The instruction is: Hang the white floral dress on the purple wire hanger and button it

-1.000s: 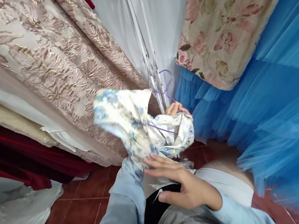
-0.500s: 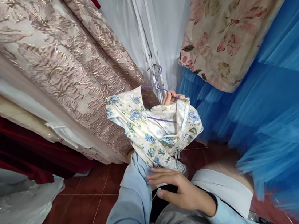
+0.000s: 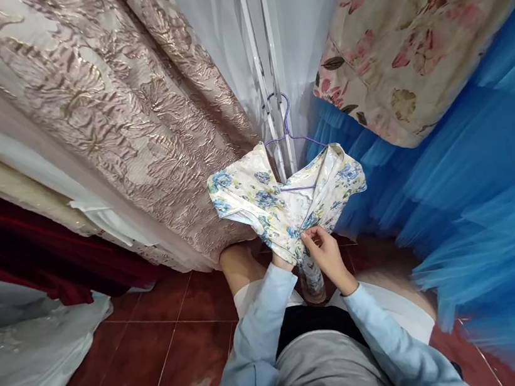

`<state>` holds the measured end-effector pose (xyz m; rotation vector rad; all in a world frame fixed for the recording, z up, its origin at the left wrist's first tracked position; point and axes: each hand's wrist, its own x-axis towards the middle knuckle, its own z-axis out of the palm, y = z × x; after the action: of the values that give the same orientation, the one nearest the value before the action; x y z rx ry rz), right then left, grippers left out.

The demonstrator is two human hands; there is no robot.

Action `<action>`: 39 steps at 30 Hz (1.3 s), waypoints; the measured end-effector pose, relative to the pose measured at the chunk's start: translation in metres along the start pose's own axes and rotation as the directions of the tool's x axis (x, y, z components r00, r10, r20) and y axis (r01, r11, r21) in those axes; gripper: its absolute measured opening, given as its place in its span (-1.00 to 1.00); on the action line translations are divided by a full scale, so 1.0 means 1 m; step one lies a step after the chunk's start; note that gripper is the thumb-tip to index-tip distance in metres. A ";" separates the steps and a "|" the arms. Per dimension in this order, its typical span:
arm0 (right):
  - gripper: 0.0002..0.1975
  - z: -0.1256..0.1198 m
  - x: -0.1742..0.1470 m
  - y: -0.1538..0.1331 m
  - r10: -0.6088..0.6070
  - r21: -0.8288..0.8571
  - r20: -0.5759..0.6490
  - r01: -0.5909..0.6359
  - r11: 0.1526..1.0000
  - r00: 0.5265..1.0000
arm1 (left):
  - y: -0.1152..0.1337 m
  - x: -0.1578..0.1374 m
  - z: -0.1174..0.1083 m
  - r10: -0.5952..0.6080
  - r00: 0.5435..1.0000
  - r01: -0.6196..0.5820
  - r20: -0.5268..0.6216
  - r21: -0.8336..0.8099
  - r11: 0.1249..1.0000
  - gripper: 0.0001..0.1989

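Observation:
A white dress (image 3: pixel 268 201) with blue flowers hangs on a purple wire hanger (image 3: pixel 287 132), its overlapping V-neck facing me. The hanger's hook is at a white metal rack (image 3: pixel 266 84). My right hand (image 3: pixel 326 250) pinches the fabric at the bottom of the neckline between thumb and fingers. My left hand (image 3: pixel 284 263) reaches in beneath the dress on the left side. Only its wrist and back show, as the cloth covers the fingers. The narrow lower part of the dress falls between my knees.
A pink-gold brocade gown (image 3: pixel 153 118) hangs close on the left, with a dark red one (image 3: pixel 31 242) further out. To the right hang a beige floral garment (image 3: pixel 390 49) and blue tulle (image 3: pixel 475 189). Red tiles (image 3: pixel 165 357) cover the floor.
My right hand has moved up from my left forearm to pinch the neckline. My left hand has come down from the right shoulder of the dress to under its front. The neckline lies flatter.

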<state>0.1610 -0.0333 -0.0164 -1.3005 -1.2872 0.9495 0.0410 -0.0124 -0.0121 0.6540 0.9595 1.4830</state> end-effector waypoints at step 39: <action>-0.64 -0.045 -0.006 0.001 -0.012 -0.100 0.241 0.037 0.994 0.970 | -0.015 -0.045 -0.004 0.130 0.923 -0.339 0.362 0.606 0.720 -0.84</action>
<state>0.2044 -0.0455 -0.0114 -1.2741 -1.5536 1.0595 0.0521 -0.0578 -0.0208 1.5329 1.1975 1.1825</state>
